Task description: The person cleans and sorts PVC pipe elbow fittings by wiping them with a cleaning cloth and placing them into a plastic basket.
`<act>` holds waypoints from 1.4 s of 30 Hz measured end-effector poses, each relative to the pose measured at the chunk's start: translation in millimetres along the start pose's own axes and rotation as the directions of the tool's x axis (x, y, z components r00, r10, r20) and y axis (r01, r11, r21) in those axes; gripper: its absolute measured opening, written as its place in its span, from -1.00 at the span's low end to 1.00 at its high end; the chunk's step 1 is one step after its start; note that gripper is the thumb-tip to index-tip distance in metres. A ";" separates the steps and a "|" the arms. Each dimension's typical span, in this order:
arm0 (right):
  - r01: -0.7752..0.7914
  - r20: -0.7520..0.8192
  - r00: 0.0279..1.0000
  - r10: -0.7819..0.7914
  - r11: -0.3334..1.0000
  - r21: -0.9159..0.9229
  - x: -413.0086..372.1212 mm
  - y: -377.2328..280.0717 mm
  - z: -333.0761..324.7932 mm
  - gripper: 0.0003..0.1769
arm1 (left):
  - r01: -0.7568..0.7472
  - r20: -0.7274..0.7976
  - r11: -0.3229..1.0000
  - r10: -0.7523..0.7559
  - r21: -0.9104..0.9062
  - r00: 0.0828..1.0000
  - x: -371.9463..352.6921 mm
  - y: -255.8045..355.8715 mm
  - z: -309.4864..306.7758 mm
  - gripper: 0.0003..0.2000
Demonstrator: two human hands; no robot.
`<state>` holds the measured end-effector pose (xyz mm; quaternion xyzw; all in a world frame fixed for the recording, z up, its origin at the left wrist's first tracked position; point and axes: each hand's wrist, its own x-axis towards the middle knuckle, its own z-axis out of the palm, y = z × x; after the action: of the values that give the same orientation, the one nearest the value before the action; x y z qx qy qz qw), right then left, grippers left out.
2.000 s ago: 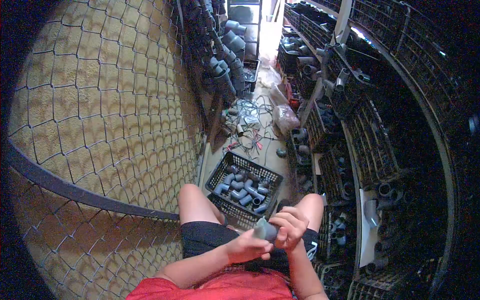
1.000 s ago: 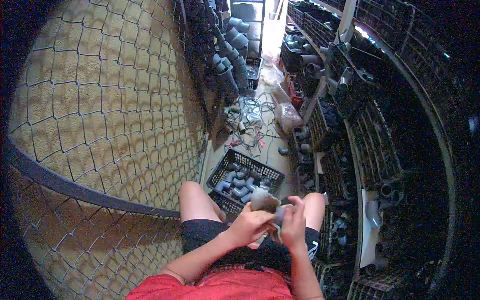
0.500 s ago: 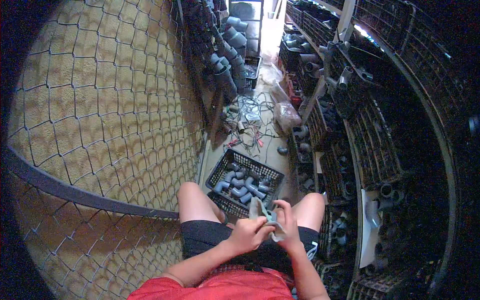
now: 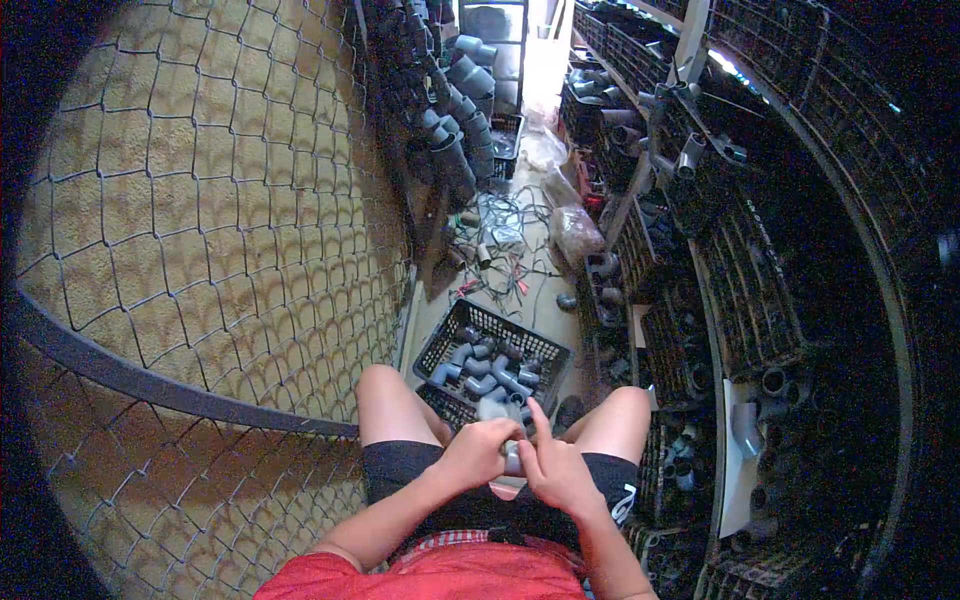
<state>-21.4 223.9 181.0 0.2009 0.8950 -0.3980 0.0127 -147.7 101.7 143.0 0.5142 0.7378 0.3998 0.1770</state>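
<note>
In front of my lap both hands are together over a pale rag (image 4: 493, 409). My left hand (image 4: 478, 455) has its fingers closed on it. Between the hands shows a small grey piece (image 4: 513, 461), which looks like a pipe fitting, mostly hidden by fingers and cloth. My right hand (image 4: 558, 472) pinches at this piece with thumb and lower fingers, its index finger stretched upward. Just beyond, between my knees, a black plastic crate (image 4: 432, 340) holds several grey pipe elbows (image 4: 480, 384).
A chain-link fence (image 4: 230, 200) runs along the left. Shelves with black crates (image 4: 745, 285) of fittings line the right. Ahead, tangled cables (image 4: 515, 262) and a plastic bag (image 4: 577, 232) lie on the floor. Large grey pipe fittings (image 4: 465, 110) are stacked at the far left.
The rag, spread between the hands before, is now bunched low around the small grey piece. My hands have drawn together, and my right index finger has straightened.
</note>
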 end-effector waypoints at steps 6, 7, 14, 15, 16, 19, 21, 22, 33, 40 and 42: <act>0.427 -0.055 0.891 -0.451 0.872 -0.238 -2.0 4.9 -0.5 -0.32 | 0.571 0.577 0.643 -0.236 -0.510 0.782 -29.7 -40.7 45.4 -0.78; 0.493 -0.091 0.853 -0.514 0.851 -0.181 -1.1 10.2 4.0 -0.33 | 0.621 0.643 0.586 -0.208 -0.521 0.737 -30.5 -42.3 46.6 -0.76; 0.034 0.007 0.999 -0.035 0.998 0.050 -4.9 14.4 13.6 -0.32 | 0.215 0.426 0.957 -0.281 0.196 0.860 -1.8 -4.5 3.6 -0.78; -0.024 0.049 0.999 0.019 0.994 0.105 -3.7 15.0 10.9 -0.32 | 0.072 0.357 0.957 -0.174 0.282 0.918 -0.9 -2.4 2.8 -0.81; -0.085 0.094 0.993 0.071 0.983 0.160 -4.1 16.7 9.1 -0.33 | -0.064 0.298 0.925 -0.055 0.375 0.953 -0.9 -1.3 2.8 -0.83; -0.043 0.170 0.985 -0.009 0.952 0.302 0.5 42.5 13.7 -0.38 | -0.188 0.289 0.948 0.111 0.257 0.951 0.3 -0.5 3.4 -0.85; 0.207 0.070 0.970 -0.233 0.943 0.262 -1.8 44.9 11.1 -0.37 | -0.204 0.249 0.942 0.137 0.268 0.959 -0.7 -5.2 8.7 -0.87; 0.063 0.036 0.997 -0.068 0.989 0.132 -1.9 27.4 2.9 -0.36 | -0.215 0.210 0.935 0.159 0.282 0.965 -2.6 -10.2 12.2 -0.88; 0.082 -0.576 0.759 -0.303 0.922 -0.377 -16.1 65.5 -38.5 -0.60 | 0.628 0.365 0.685 -0.515 -0.369 0.776 19.5 -121.2 100.5 -0.72; -0.647 -0.887 0.440 -0.141 0.635 -0.423 -103.2 162.1 -137.3 -0.54 | 0.698 0.240 0.712 -0.692 0.076 0.681 20.7 -340.0 172.3 -0.49; -0.694 -0.880 0.465 -0.095 0.578 -0.429 -106.2 176.6 -135.8 -0.48 | 0.673 0.248 0.737 -0.665 0.064 0.705 19.4 -363.6 176.9 -0.50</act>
<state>160.1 390.6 168.3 0.5138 0.8013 0.1702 -0.2548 -261.1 136.3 -244.0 0.2556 0.8385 0.2508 0.4108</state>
